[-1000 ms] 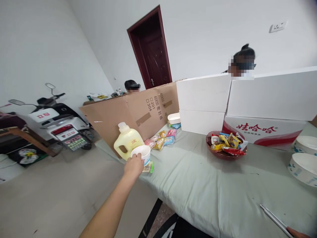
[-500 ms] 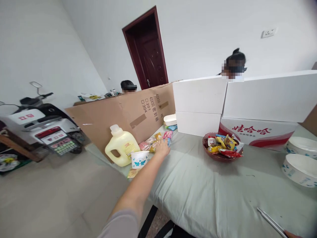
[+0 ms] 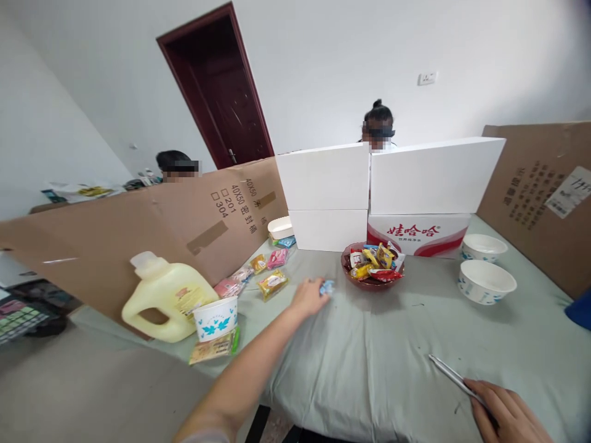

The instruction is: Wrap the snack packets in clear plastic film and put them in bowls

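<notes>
My left hand (image 3: 308,298) is closed on a small blue-wrapped snack (image 3: 327,287), over the middle of the cloth and left of the bowl. Several wrapped snacks lie behind that hand, among them a yellow packet (image 3: 272,283) and a pink packet (image 3: 277,258). A dark red glass bowl (image 3: 372,284) holds a pile of colourful wrapped sweets (image 3: 379,261). At the lower right, my right hand (image 3: 505,411) grips slim silver metal tongs (image 3: 447,370), which point toward the far left.
A pale yellow jug (image 3: 168,295) stands at the left, beside a leaf-patterned paper bowl (image 3: 216,319) and a flat packet (image 3: 215,347). White paper bowls (image 3: 487,283) stand at the right. White boxes (image 3: 323,184) and cardboard panels (image 3: 207,215) wall the table; two people are behind.
My left hand has moved right from the snack pile, carrying the blue-wrapped snack toward the bowl. The view has turned right, and my right hand with the tongs now shows more fully.
</notes>
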Demonstrator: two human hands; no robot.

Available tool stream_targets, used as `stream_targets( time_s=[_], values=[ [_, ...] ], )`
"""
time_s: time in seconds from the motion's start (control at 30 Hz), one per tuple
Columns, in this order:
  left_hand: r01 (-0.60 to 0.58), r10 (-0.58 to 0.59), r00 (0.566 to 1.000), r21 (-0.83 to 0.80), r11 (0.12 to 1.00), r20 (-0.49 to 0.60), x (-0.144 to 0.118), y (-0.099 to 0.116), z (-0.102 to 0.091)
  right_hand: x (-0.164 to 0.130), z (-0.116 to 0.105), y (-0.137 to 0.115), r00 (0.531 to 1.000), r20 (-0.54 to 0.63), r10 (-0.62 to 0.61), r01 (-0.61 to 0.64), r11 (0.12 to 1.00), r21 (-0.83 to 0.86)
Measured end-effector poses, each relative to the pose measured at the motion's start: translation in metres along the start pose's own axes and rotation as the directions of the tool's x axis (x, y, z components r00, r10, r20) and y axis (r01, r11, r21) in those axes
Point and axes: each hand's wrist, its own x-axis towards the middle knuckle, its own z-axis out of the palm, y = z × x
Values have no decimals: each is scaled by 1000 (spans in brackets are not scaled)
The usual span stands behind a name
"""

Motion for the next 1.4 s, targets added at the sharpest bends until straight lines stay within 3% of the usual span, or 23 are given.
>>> stream_targets(
  time_s=[0.07,0.13,0.2,0.23,0.33,0.43,0.53,0.6,0.73,0.8,0.87,0.93,1.03,1.1,1.17,1.27,1.4],
  values=[
    [-101,117,991,-214,972,65,-28,24,22,6,-6,-9,1000,4,17,-17,1000,4],
    [-106,200,977,-634,766,78,-55,45,47,11,-13,-17,1000,1,30,-30,1000,8],
    [-63,172,984,-819,570,44,-79,60,74,15,-18,-24,999,5,39,-39,999,10],
    [-67,131,991,-831,552,7,-90,66,86,16,-20,-26,999,10,44,-44,999,14],
    [-195,79,977,-686,701,-196,-114,74,113,19,-25,-29,997,30,65,-66,997,32],
    [-332,184,927,-487,808,-326,-129,75,121,20,-28,-29,995,40,92,-94,993,70],
    [-356,226,923,-468,809,-312,-133,75,118,27,-31,-43,988,21,154,-155,973,170],
    [-328,205,936,-490,808,-288,-131,75,115,38,-33,-66,984,40,172,-176,945,274],
    [-299,183,946,-497,815,-268,-129,76,114,61,-34,-119,977,211,13,-100,907,410],
    [-291,176,948,-499,816,-265,-130,76,114,67,-35,-126,952,304,-44,-84,915,395],
    [-281,171,952,-500,819,-255,-131,76,115,63,-38,-111,929,367,-36,-100,933,344],
    [-288,178,950,-501,816,-256,-132,76,115,53,-42,-80,924,383,16,-129,954,270],
    [-358,211,922,-507,784,-325,-132,74,113,36,-47,-32,947,301,111,-153,981,122],
    [-465,295,875,-494,735,-385,-132,72,110,33,-48,-20,970,194,145,-158,986,50],
    [-586,443,809,-459,668,-387,-132,69,107,38,-45,-34,986,103,132,-140,987,76],
    [-678,618,730,-429,597,-294,-135,66,106,58,-36,-86,996,83,33,-54,963,262],
    [-682,631,724,-423,596,-279,-137,65,112,84,-18,-144,988,125,-92,44,938,344]
  ],
)
